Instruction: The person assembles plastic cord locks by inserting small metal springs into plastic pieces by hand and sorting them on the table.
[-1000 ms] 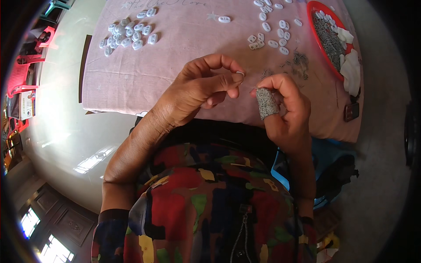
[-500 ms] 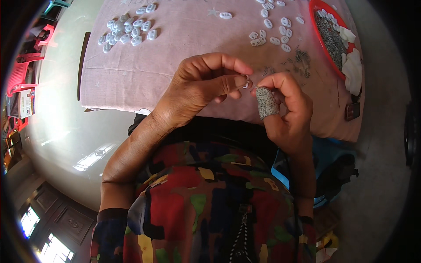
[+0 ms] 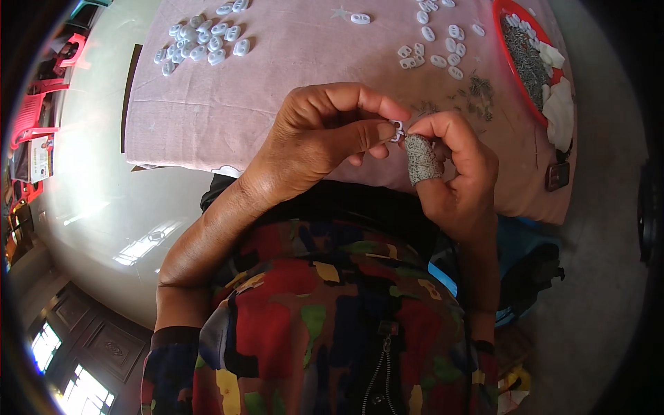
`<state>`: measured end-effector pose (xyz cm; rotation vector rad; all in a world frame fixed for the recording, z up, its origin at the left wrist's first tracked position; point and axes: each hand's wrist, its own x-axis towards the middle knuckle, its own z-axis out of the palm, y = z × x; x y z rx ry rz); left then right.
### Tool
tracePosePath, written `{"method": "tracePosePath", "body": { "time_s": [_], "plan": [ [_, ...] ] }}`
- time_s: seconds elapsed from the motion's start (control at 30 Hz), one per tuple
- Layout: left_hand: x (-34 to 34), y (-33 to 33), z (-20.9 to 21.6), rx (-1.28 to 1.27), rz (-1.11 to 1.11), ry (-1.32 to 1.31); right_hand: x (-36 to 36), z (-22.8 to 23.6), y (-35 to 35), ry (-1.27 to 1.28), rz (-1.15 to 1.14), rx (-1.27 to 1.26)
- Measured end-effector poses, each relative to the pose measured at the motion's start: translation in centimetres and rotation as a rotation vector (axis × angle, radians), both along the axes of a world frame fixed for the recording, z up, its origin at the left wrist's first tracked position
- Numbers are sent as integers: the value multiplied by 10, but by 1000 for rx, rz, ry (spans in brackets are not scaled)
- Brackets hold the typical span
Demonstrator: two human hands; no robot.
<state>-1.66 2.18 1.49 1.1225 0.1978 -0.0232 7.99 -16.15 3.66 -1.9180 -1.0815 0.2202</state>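
Between the thumb and forefinger of my left hand (image 3: 325, 142) is a small white two-holed plastic piece (image 3: 398, 130), partly hidden by the fingertips. My right hand (image 3: 456, 162) is closed in a pinch right beside it, its fingertips at the piece's right edge. Grey wrapping covers my right thumb (image 3: 422, 160). Whatever lies in that pinch is too small to make out. Beyond my hands, small metal parts (image 3: 481, 93) are scattered over the pink cloth (image 3: 207, 131). Similar white oval pieces (image 3: 453, 59) lie past them.
A heap of white oval pieces (image 3: 197, 41) sits at the far left of the cloth. At the right edge, a red tray (image 3: 499, 41) holds many metal parts, with white cloth (image 3: 557, 111) over its rim. A small dark device (image 3: 557, 176) lies near the front right corner.
Both hands have shifted very slightly to the right. The white piece now shows more of its holed face, and my right fingertips are closer to it.
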Motion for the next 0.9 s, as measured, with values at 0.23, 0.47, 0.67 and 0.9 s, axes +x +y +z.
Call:
{"method": "tracePosePath", "body": {
  "time_s": [0.23, 0.47, 0.67, 0.9],
  "plan": [
    [-1, -1, 1, 192, 1, -19, 0, 1, 0, -69, 19, -38],
    [-4, -1, -3, 180, 7, -21, -4, -2, 3, -30, 34, -28],
    [-6, -1, -8, 193, 9, -7, -6, -4, 6, 22, 45, -37],
    [-3, 4, -12, 80, 12, 70, -2, -4, 12, 109, 33, -101]
  ]
}}
